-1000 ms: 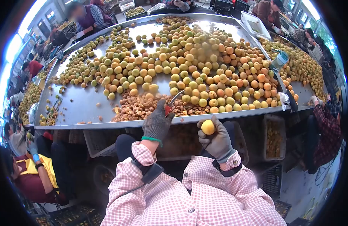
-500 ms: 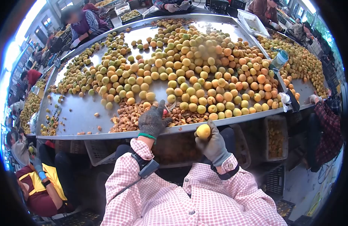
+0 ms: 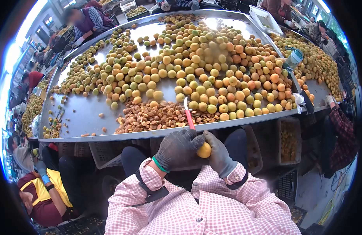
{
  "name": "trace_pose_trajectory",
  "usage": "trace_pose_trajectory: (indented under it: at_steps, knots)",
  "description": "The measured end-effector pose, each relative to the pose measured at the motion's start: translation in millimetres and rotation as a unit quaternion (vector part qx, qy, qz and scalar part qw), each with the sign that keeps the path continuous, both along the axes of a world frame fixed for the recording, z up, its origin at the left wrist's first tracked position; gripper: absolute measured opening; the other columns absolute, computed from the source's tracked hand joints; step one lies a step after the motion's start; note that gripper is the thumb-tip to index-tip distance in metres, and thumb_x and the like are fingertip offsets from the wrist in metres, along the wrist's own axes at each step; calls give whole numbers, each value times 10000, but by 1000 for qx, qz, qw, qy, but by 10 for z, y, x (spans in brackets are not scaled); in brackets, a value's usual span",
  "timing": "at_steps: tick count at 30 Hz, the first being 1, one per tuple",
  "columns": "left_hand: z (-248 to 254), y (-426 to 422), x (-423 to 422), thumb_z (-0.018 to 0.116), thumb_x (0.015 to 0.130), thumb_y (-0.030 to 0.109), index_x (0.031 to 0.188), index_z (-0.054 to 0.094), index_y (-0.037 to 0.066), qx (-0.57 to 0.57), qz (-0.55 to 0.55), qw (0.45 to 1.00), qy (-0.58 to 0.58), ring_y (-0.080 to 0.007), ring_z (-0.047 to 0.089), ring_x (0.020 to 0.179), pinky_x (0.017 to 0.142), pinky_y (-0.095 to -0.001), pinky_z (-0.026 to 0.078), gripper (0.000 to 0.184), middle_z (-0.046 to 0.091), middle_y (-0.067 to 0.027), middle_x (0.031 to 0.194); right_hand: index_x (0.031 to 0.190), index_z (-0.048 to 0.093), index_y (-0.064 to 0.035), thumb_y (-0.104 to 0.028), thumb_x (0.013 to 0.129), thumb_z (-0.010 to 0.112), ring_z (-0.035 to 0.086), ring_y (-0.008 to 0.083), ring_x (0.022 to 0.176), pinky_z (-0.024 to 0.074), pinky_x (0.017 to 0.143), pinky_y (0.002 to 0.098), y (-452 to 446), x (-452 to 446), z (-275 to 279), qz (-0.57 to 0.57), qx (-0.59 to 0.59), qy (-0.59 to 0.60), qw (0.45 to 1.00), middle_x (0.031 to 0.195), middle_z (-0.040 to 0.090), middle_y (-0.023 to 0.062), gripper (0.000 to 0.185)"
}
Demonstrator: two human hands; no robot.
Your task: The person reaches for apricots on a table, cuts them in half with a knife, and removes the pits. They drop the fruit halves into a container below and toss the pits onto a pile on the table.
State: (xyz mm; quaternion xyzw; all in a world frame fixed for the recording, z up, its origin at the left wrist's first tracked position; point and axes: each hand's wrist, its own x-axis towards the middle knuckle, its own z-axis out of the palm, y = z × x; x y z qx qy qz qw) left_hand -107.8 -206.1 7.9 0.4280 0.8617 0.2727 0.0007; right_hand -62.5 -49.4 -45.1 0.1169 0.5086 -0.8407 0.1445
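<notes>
My left hand [image 3: 178, 150], in a dark grey glove with a green cuff, is closed round a knife [image 3: 189, 119] with a red handle and a short curved blade. The blade points away from me, over the table's front edge. Close against it, my right hand [image 3: 221, 156], in a grey glove, grips a yellow apricot [image 3: 204, 150]. Both hands are held in front of my body, just short of the table edge. Beyond them lies a pile of brown apricot pits [image 3: 149, 116], with many whole apricots [image 3: 212, 90] heaped behind it.
The metal table [image 3: 81, 117] has a raised rim. A bottle [image 3: 294, 58] and a white crumpled thing [image 3: 298, 102] are on its right side. Crates, such as a white one [image 3: 104, 154] and one holding fruit [image 3: 289, 141], stand below. Other people work around, one in a yellow apron [image 3: 57, 188].
My left hand has drawn back from the pit pile to my right hand, and the knife now shows clearly in it. The right hand has come slightly nearer my body with the apricot.
</notes>
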Motion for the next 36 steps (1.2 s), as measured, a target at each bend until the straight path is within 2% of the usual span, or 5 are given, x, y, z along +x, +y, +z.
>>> trace_pose_trajectory:
  at_steps: [7,9,18,22,36]
  knots:
    - [36,28,134,758,611,518,881,593,77,44,-21,990,135,-301,611,727,594,-423,478,543,574,-111,822,1156,553,8,-261,977,417,552,200,1053,422,933,299,-34,188,220,-22,-163,-84,983,1138,585,99,351]
    - [71,27,164,732,618,554,832,599,76,73,-25,981,177,-275,606,666,553,-411,465,540,554,-104,729,1051,583,-8,-230,902,512,580,258,984,451,885,336,-8,263,305,19,318,268,909,1056,594,110,276]
    - [190,128,506,708,691,456,770,605,80,52,101,986,119,-292,584,611,539,-405,437,398,575,-102,714,774,500,-58,-188,943,489,434,112,627,371,583,265,-300,426,337,-199,439,277,831,698,450,6,214]
    - [44,198,599,666,766,341,772,596,65,201,143,969,7,-343,574,594,527,-422,440,285,563,-119,686,749,465,-54,-176,981,426,387,68,609,342,552,236,-401,451,265,-270,87,261,923,680,425,-5,265]
    - [210,82,581,746,643,452,823,610,65,109,57,986,113,-319,596,663,605,-423,456,448,582,-126,740,903,543,-5,-206,872,503,523,284,829,435,771,406,-252,594,471,-107,402,310,855,873,547,115,207]
